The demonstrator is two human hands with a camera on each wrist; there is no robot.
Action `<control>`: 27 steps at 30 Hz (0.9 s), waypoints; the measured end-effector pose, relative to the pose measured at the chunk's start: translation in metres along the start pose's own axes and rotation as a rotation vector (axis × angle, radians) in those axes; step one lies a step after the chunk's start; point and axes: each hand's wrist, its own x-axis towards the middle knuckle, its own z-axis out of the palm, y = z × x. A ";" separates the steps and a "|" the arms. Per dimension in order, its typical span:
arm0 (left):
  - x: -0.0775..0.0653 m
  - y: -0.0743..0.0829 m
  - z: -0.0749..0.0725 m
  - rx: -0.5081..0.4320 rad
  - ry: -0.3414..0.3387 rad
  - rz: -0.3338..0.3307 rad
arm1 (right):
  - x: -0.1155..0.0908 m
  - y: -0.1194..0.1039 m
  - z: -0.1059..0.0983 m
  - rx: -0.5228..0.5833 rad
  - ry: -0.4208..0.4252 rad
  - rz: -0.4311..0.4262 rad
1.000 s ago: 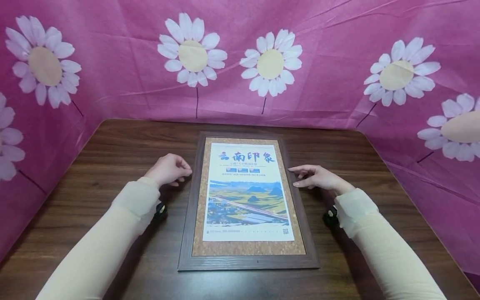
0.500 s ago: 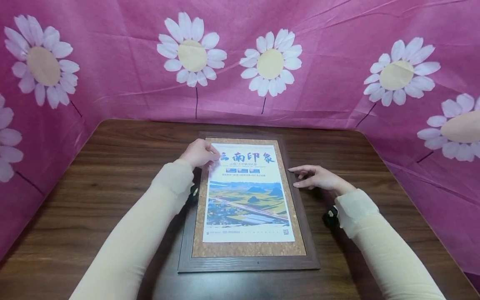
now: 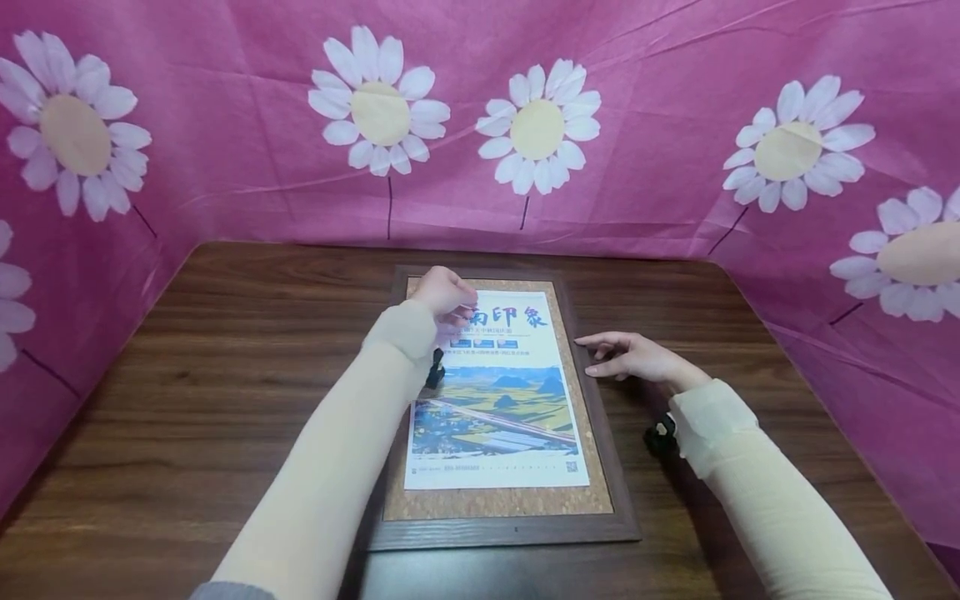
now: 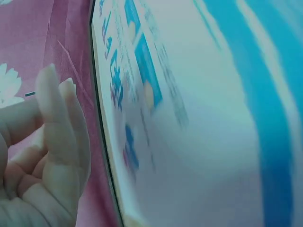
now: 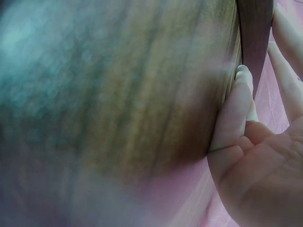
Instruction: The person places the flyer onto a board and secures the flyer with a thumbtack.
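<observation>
A printed poster (image 3: 491, 417) with Chinese lettering and a landscape picture lies on a cork board (image 3: 517, 503) in a dark wood-look frame (image 3: 517, 530). My left hand (image 3: 447, 297) is over the poster's upper left part, hiding its corner and some lettering. Thumb and forefinger come together in the left wrist view; a short dark sliver (image 4: 30, 94) shows beside them, and whether it is held cannot be told. At the frame's right side, my right hand (image 3: 637, 357) rests extended forefinger and thumb against the edge.
The frame lies flat on a brown wood-grain table (image 3: 225, 400). A pink cloth (image 3: 645, 125) printed with white daisies hangs along the table's back and sides. Both wrists wear small black cameras (image 3: 662, 434).
My left hand has moved right and slightly away, from beside the frame's left edge to over the poster's upper left part. My right hand has stayed at the right edge.
</observation>
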 end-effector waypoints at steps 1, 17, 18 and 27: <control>0.002 0.001 0.003 -0.030 0.003 -0.011 | -0.001 0.000 0.000 -0.005 0.001 0.001; 0.028 -0.009 0.009 -0.300 0.047 -0.124 | -0.001 -0.002 0.000 0.002 -0.008 -0.007; 0.029 -0.011 0.009 -0.293 0.050 -0.123 | -0.001 -0.002 0.000 0.005 -0.008 -0.007; 0.032 -0.012 0.009 -0.299 0.056 -0.126 | -0.001 0.000 0.001 0.013 0.010 0.004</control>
